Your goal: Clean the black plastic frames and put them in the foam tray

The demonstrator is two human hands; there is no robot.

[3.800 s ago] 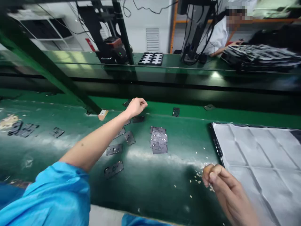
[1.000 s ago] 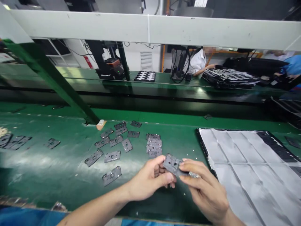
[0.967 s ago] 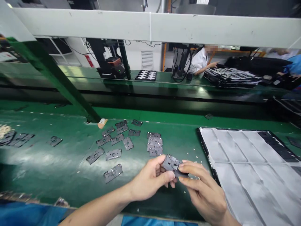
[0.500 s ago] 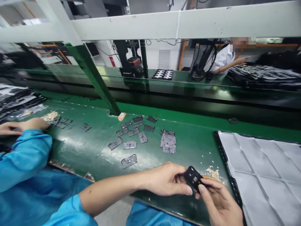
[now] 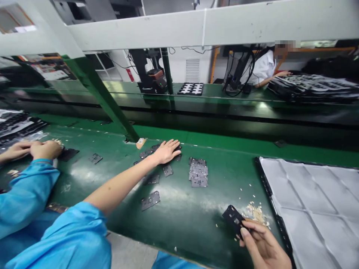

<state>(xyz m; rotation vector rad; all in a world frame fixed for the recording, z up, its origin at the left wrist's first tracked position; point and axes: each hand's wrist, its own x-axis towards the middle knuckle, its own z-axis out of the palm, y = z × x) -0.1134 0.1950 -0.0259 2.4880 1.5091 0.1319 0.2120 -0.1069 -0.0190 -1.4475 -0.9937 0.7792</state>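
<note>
My right hand point(image 5: 263, 239) pinches a thin black plastic plate point(image 5: 233, 219) with small cut-outs by its lower end. Out over the scattered black plates point(image 5: 168, 170), my left hand point(image 5: 167, 151) lies palm down with fingers stretched, covering some of them. Whether it touches a plate under the palm cannot be seen. To the right of that hand, several overlapping plates form a stack point(image 5: 198, 172). A single plate point(image 5: 150, 200) rests nearer the bench's front edge. Beside my right hand is a pile of small pale pieces point(image 5: 257, 213).
A large grey compartment tray point(image 5: 316, 201) takes up the bench's right side. At left, a co-worker's hands point(image 5: 46, 149) work by another pale pile. A slanted green post point(image 5: 103, 101) meets the bench behind the plates. Across the conveyor sits another person point(image 5: 265, 67).
My left hand has let go of the plate and moved left and away from me, over the scattered plates. My right hand still holds the plate, at about the same place.
</note>
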